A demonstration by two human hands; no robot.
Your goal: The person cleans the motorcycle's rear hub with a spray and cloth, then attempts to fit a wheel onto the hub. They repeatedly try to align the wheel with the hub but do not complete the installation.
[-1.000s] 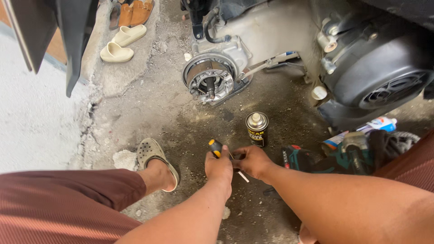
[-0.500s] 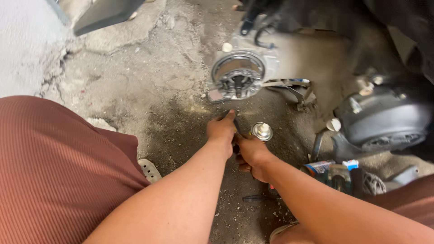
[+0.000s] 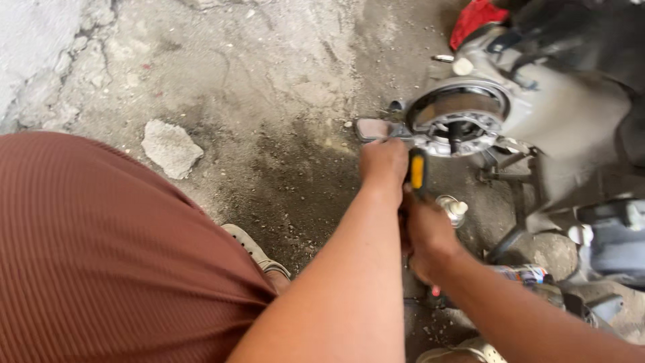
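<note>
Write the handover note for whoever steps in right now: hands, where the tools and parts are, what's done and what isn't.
Left hand: closed, raised close to the round metal hub of the engine assembly; what it grips is hidden.
Right hand: just behind the left, closed on a yellow-and-black tool handle that points up toward the hub.
Spray can: upright on the ground, right of the hands, untouched.
Stone chunk: on the concrete, far left.
Red rag: above the hub.
Done: tool in hand and brought near the hub.
Left: the tool tip is out of sight, so contact with the hub cannot be confirmed.
</note>
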